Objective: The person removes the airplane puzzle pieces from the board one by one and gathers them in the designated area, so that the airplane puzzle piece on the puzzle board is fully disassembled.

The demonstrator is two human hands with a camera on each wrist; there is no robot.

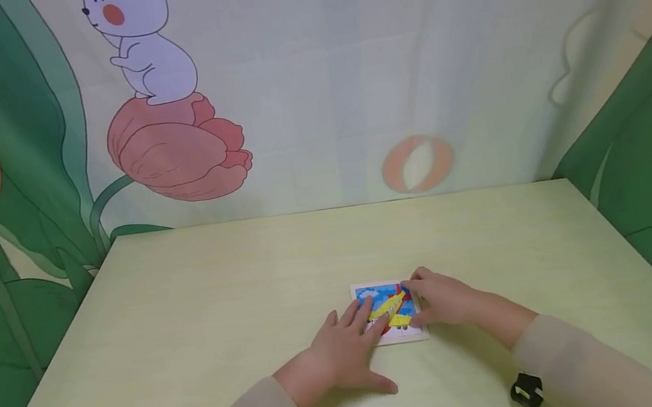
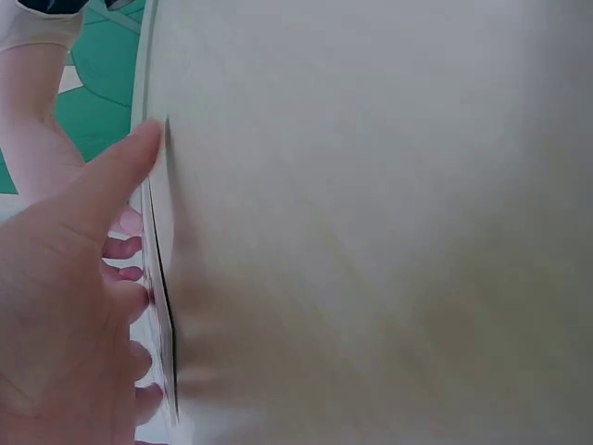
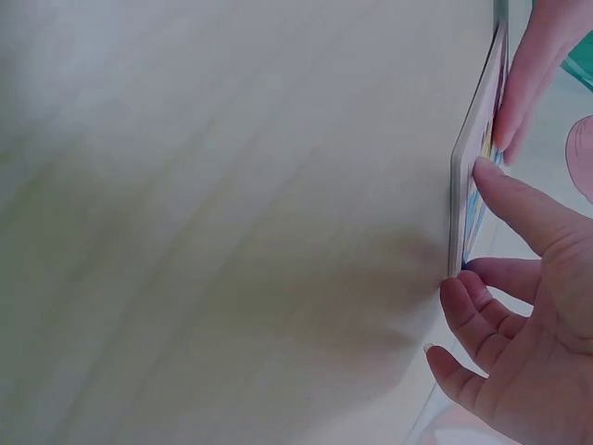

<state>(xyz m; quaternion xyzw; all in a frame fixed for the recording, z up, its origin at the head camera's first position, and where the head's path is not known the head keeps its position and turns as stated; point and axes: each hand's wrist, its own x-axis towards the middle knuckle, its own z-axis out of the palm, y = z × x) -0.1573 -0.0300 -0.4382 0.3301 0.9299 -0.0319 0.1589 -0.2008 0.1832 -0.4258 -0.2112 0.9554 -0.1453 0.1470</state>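
A small flat jigsaw puzzle (image 1: 399, 337) with a pale border lies on the table, its picture a yellow and red airplane on blue sky. Spread fingers of my left hand (image 1: 346, 350) rest over its left part, the thumb out to the side on the near side. From the right, my right hand (image 1: 446, 298) holds the puzzle's edge. In the right wrist view its thumb touches the border and its bent fingers meet the far corner of the puzzle (image 3: 460, 199). Part of the picture is hidden under both hands.
The pale wooden table (image 1: 190, 306) runs back to a cloth backdrop (image 1: 311, 94) printed with tulips, leaves and a white animal. Black wrist devices, including one at the right sleeve (image 1: 526, 392), hang under the cuffs.
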